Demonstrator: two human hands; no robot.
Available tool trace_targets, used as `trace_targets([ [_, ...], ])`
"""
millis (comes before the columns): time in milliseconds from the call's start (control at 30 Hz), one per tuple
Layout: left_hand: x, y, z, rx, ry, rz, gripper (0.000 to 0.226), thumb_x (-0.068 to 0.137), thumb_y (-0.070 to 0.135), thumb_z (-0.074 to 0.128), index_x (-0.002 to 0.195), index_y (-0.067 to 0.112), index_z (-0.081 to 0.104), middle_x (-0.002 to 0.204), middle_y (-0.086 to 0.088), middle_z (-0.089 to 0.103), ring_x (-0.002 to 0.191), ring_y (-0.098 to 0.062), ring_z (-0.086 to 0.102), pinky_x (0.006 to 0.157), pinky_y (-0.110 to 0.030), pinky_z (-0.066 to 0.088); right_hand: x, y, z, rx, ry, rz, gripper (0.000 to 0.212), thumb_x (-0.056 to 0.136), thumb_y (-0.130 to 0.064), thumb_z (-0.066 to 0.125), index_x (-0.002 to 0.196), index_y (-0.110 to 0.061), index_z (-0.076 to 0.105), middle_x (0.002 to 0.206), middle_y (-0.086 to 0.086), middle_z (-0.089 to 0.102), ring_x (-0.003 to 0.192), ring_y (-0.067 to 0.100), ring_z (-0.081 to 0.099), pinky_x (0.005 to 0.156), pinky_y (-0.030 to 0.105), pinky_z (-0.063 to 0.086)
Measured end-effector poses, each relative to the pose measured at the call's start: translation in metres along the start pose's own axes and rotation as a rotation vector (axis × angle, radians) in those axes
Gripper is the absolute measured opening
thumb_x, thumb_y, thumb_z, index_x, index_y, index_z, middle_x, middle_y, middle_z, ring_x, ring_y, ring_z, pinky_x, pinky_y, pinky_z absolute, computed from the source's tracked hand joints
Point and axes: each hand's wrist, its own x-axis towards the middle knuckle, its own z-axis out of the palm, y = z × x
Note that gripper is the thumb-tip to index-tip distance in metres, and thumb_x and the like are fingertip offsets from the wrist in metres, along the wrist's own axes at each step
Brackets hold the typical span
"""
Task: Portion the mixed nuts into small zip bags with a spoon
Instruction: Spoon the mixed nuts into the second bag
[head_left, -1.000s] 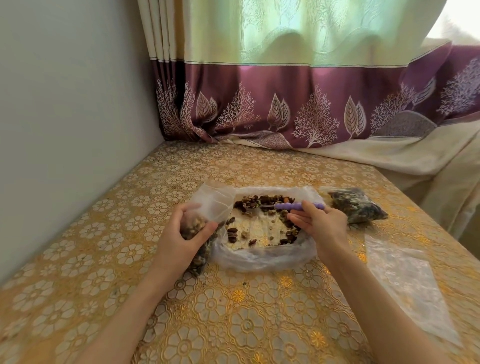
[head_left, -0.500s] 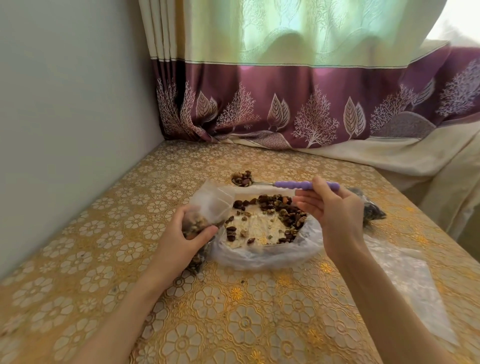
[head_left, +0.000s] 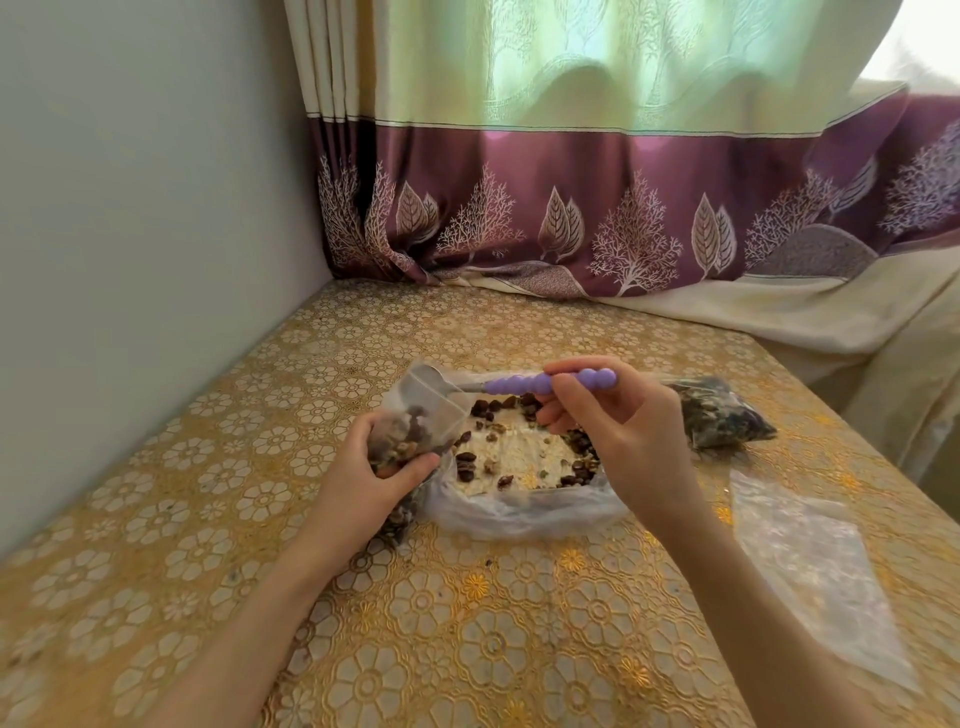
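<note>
Since a moment ago the spoon (head_left: 519, 383) has swung left, bowl now at the bag (head_left: 423, 415) mouth. Right hand (head_left: 613, 431) pinches its handle; left hand (head_left: 374, 467) grips the bag beside the nuts (head_left: 524, 441). Better tip slowly, keeping the mouth wide

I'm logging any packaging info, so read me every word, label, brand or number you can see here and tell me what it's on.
None: no readable text shows in this view.
small zip bag in the left hand: clear, no print seen.
spoon in the right hand: plain purple handle.
filled bag and empty bags: no labels seen.
curtain: tree and leaf patterns only.
</note>
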Motion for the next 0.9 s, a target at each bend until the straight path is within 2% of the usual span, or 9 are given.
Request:
trace_targets([
  [100,-0.001,0.002,0.0,-0.009,-0.008,-0.001,0.046,0.06,0.05,0.07,0.097,0.04,0.046,0.099,0.019,0.057,0.09,0.006,0.054,0.069,-0.013,0.041,0.002,0.001,-0.003,-0.044,0.033,-0.016,0.007,0.085,-0.013,0.061,0.088,-0.014,0.067,0.093,0.009,0.061,0.077,0.001,0.058,0.065,0.013,0.048],
  [167,-0.001,0.003,0.0,-0.009,-0.007,0.0,0.051,0.058,0.053,0.069,0.101,0.038,0.046,0.1,0.019,0.057,0.089,0.006,0.054,0.068,-0.013,0.041,0.005,0.002,-0.008,-0.035,0.111,0.019,0.019,0.08,-0.03,0.06,0.084,-0.015,0.069,0.098,0.011,0.057,0.083,0.003,0.054,0.069,0.014,0.047],
  [233,-0.001,0.003,-0.001,-0.006,-0.004,0.003,0.055,0.057,0.054,0.068,0.103,0.035,0.046,0.1,0.017,0.058,0.089,0.005,0.055,0.067,-0.013,0.041,0.007,0.005,-0.015,-0.014,0.179,0.065,0.022,0.077,-0.037,0.058,0.082,-0.018,0.069,0.098,0.01,0.057,0.086,0.009,0.053,0.076,0.021,0.047],
  [300,-0.001,0.003,0.0,-0.012,-0.007,-0.005,0.056,0.056,0.054,0.068,0.104,0.035,0.046,0.1,0.015,0.058,0.087,0.005,0.056,0.066,-0.011,0.04,0.008,0.009,-0.023,0.018,0.234,0.102,0.021,0.077,-0.037,0.06,0.081,-0.02,0.07,0.095,0.005,0.058,0.085,0.014,0.052,0.079,0.028,0.046],
  [400,-0.001,0.002,-0.001,-0.02,-0.018,-0.023,0.059,0.056,0.054,0.069,0.107,0.033,0.047,0.1,0.014,0.058,0.088,0.004,0.056,0.066,-0.012,0.042,0.007,0.019,-0.033,0.073,0.302,0.156,0.015,0.082,-0.03,0.062,0.08,-0.017,0.07,0.091,0.003,0.057,0.077,0.01,0.051,0.071,0.022,0.046],
  [500,0.0,0.001,0.0,-0.009,-0.01,-0.022,0.062,0.058,0.053,0.069,0.111,0.029,0.048,0.101,0.014,0.058,0.09,0.002,0.056,0.068,-0.015,0.042,0.003,0.032,-0.041,0.03,0.367,0.239,0.017,0.089,-0.02,0.06,0.076,-0.013,0.068,0.084,0.004,0.054,0.068,0.006,0.049,0.069,0.019,0.044],
  [633,-0.001,0.003,0.002,-0.009,-0.015,-0.02,0.063,0.059,0.051,0.069,0.113,0.027,0.047,0.101,0.016,0.057,0.09,0.003,0.054,0.067,-0.014,0.041,-0.011,0.043,-0.051,-0.031,0.422,0.344,0.027,0.09,-0.023,0.061,0.064,-0.022,0.069,0.084,0.007,0.057,0.075,0.012,0.05,0.072,0.025,0.042],
  [800,0.0,0.004,0.0,-0.014,-0.001,-0.016,0.063,0.058,0.05,0.069,0.112,0.027,0.047,0.101,0.016,0.056,0.09,0.002,0.054,0.067,-0.016,0.041,-0.023,0.045,-0.056,-0.063,0.454,0.401,0.036,0.09,-0.025,0.062,0.056,-0.031,0.073,0.074,0.001,0.053,0.07,0.014,0.046,0.069,0.029,0.042],
  [900,0.0,0.003,0.0,-0.017,-0.001,-0.01,0.063,0.058,0.05,0.069,0.113,0.027,0.047,0.102,0.016,0.056,0.091,0.002,0.054,0.067,-0.015,0.04,-0.028,0.046,-0.059,-0.093,0.522,0.429,0.03,0.088,-0.028,0.064,0.059,-0.019,0.069,0.058,-0.001,0.047,0.056,0.013,0.041,0.061,0.027,0.038],
])
